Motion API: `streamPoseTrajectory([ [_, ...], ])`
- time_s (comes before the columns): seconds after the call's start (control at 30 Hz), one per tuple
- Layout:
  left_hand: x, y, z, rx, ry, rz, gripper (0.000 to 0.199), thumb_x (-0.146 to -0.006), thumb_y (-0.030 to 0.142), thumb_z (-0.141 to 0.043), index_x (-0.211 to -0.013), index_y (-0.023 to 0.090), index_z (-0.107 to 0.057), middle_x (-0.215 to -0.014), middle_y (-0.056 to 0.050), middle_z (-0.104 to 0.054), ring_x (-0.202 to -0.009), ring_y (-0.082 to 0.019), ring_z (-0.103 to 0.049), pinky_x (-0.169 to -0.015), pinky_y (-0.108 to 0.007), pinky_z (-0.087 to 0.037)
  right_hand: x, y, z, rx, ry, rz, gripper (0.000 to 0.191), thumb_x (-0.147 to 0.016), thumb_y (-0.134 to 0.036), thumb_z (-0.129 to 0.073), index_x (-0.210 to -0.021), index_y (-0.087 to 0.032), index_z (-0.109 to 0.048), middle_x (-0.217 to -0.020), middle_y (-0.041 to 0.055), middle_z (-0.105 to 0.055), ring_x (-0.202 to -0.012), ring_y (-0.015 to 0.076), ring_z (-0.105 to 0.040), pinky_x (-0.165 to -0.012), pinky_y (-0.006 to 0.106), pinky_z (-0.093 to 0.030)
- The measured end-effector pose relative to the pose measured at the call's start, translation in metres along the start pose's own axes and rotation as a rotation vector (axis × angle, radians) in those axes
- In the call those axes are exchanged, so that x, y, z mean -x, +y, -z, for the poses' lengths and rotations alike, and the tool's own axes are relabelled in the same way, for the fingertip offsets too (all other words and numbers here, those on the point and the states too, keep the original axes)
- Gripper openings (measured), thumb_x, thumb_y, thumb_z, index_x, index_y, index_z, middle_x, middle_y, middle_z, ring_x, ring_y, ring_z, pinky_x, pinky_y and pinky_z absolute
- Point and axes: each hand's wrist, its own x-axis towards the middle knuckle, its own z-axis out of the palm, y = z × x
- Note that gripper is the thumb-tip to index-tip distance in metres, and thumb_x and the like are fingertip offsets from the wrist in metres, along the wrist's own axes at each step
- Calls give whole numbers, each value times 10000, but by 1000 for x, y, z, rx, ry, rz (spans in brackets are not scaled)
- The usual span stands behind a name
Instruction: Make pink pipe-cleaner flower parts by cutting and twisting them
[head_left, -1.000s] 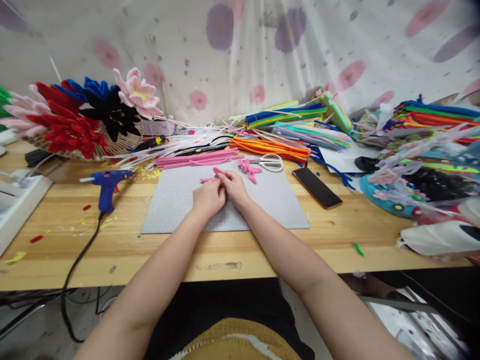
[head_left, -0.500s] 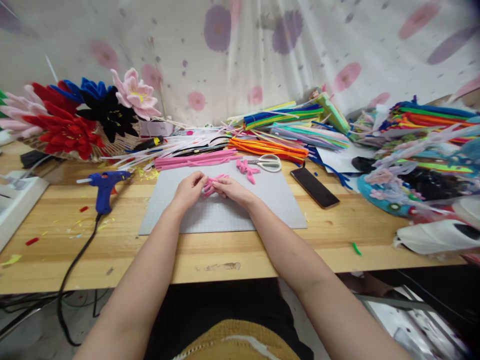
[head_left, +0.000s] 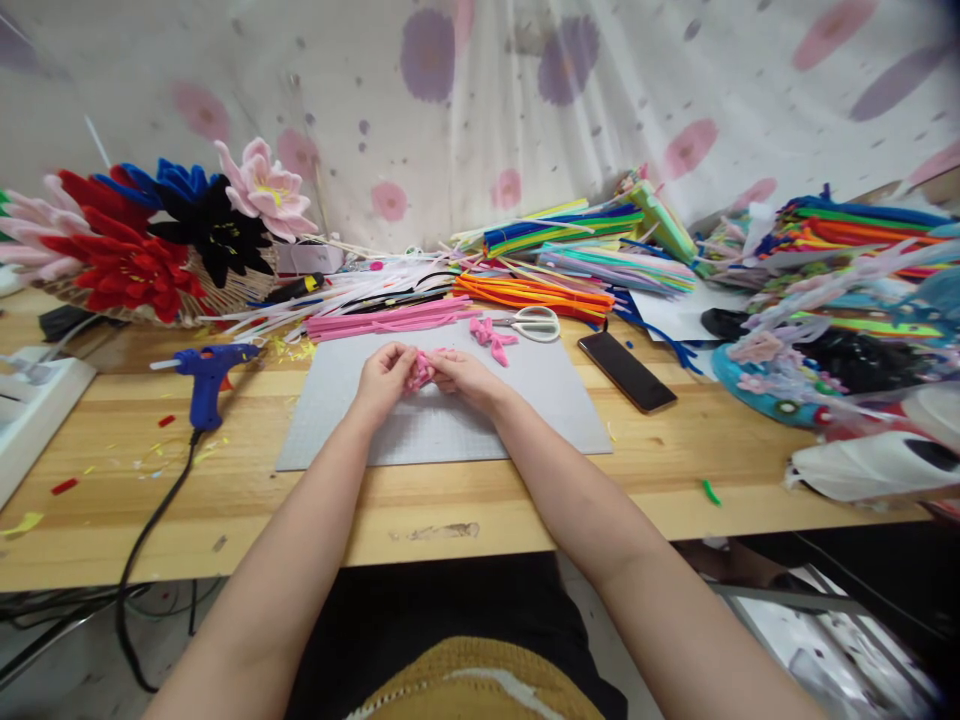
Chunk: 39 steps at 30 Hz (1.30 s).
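Observation:
Over the grey mat, my left hand and my right hand meet with fingers pinched on a small bent pink pipe-cleaner piece. The fingertips hide part of its shape. A pink bow-like piece lies near the mat's back edge, to the right of my hands. Beside it are scissors with pale handles. Behind my left hand, a bundle of pink pipe cleaners lies along the back of the mat.
A blue glue gun with a black cord stands left of the mat. Fuzzy flowers fill the back left. A phone lies to the right. Orange pipe cleaners and a white roll are also on the table.
The pink piece between my hands looks more bunched up, with its loops less spread. My fingertips have drawn slightly closer together around it. The whole view has shifted slightly.

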Motion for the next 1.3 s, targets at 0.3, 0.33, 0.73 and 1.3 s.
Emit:
streamPoseTrajectory([
  [0.3, 0, -2, -3, 225, 100, 146, 421, -500, 377, -790, -825, 130, -687, -634, 0, -630, -547, -96, -564, -540, -235, -485, -3, 6, -6, -146, 24, -5, 313, -771, -394, -599, -642, -140, -470, -459, -101, -249, -399, 16, -165, -396, 163, -116],
  [0.33, 0, -2, -3, 223, 102, 144, 430, -494, 372, -795, -834, 131, -687, -640, -1, -636, -548, -96, -570, -544, -235, -485, -3, 6, -6, -150, 25, -6, 312, -775, -393, -594, -641, -139, -472, -457, -101, -250, -398, 16, -170, -395, 161, -120],
  [0.73, -4, -6, 1, 228, 30, 152, 346, -495, 371, -791, -675, 117, -641, -566, -14, -633, -482, -80, -558, -495, -196, -437, -3, 9, -11, -173, 41, -26, 306, -785, -354, -590, -608, -135, -470, -434, -92, -290, -388, 16, -202, -395, 165, -129],
  [1.3, -1, 1, 0, 23, 91, 175, 344, -504, 413, -767, -580, 129, -587, -468, 14, -539, -387, -78, -459, -383, -209, -361, 0, 1, -16, 301, 123, 123, 315, -853, -319, -496, -586, -152, -504, -504, -52, -378, -479, 62, -301, -485, 208, -250],
])
